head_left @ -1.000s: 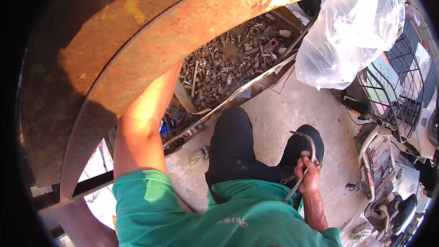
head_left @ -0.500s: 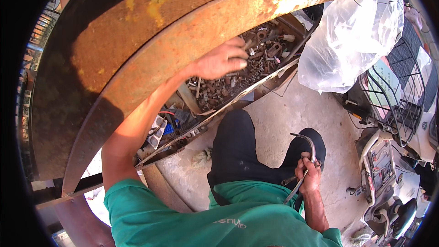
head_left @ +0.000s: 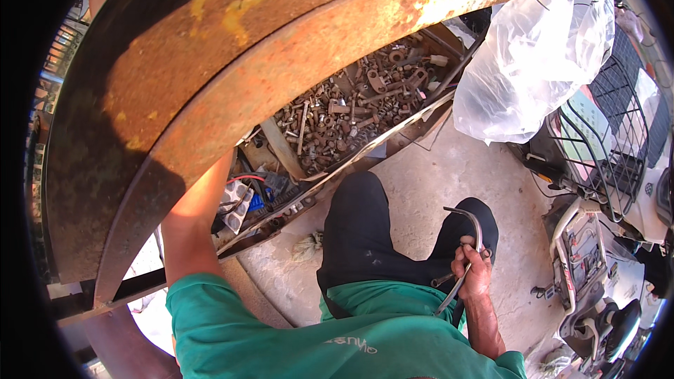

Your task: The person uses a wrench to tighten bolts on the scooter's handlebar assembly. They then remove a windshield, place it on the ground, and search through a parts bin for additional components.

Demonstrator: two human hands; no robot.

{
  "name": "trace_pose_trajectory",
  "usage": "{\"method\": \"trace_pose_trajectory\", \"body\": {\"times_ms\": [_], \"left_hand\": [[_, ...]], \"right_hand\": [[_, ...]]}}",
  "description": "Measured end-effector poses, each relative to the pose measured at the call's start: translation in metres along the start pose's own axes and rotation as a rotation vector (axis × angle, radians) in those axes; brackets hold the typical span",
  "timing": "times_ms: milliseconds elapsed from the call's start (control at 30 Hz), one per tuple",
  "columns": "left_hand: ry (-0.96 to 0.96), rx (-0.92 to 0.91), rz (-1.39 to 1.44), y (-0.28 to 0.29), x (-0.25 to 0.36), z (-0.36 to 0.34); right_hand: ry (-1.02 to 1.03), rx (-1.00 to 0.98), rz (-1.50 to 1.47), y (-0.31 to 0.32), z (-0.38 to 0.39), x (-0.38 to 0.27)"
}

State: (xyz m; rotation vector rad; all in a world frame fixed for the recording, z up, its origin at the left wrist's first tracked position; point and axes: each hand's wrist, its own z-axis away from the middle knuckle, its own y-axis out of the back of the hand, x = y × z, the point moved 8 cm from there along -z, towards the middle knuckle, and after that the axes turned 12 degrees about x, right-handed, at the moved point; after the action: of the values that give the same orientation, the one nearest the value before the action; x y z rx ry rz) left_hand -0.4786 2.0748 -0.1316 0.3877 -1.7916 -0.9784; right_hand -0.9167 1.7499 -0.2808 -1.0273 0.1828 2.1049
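My right hand is closed around a curved metal bar, held above my right thigh. A second short metal piece with a round end pokes out of the same hand, mostly covered by the fingers. My left forearm reaches up beneath a rusty, curved metal edge, which hides the left hand. Beyond that arm lies an open drawer full of bolts, nuts and springs. Nearest the forearm, its left compartment has a silver blister-like sheet, a red wire and a blue item.
A clear plastic bag hangs at the upper right. Beside it stands a scooter or bike with a black wire basket. A crumpled rag lies on the concrete floor by my left knee.
My left hand has left the hardware in the drawer and drawn back to the left, out of sight beneath the rusty edge. The right hand keeps its hold on the bar.
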Motion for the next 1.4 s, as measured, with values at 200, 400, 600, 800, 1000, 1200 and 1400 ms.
{"method": "trace_pose_trajectory", "body": {"times_ms": [200,400,600,800,1000,1200,1400], "left_hand": [[0.110,-0.058,-0.121,-0.035,-0.048,-0.060],[0.137,-0.094,-0.123,-0.049,-0.065,-0.074],[0.125,-0.101,-0.062,-0.043,-0.064,-0.067],[0.146,-0.030,-0.013,-0.041,-0.051,-0.053],[0.161,-0.039,-0.051,-0.036,-0.057,-0.052],[0.181,-0.045,-0.117,-0.034,-0.060,-0.044],[0.183,-0.090,-0.261,-0.032,-0.051,-0.035]], "right_hand": [[0.009,0.011,0.003,0.001,0.003,-0.001],[-0.018,0.067,-0.030,0.010,0.003,0.001],[-0.011,0.035,-0.031,0.010,0.002,0.001],[0.002,0.029,-0.035,0.011,0.003,-0.001],[-0.002,0.037,-0.052,0.018,0.002,0.001],[-0.005,0.032,-0.033,0.020,0.000,0.001],[0.000,0.044,-0.045,0.017,0.001,-0.003]]}}
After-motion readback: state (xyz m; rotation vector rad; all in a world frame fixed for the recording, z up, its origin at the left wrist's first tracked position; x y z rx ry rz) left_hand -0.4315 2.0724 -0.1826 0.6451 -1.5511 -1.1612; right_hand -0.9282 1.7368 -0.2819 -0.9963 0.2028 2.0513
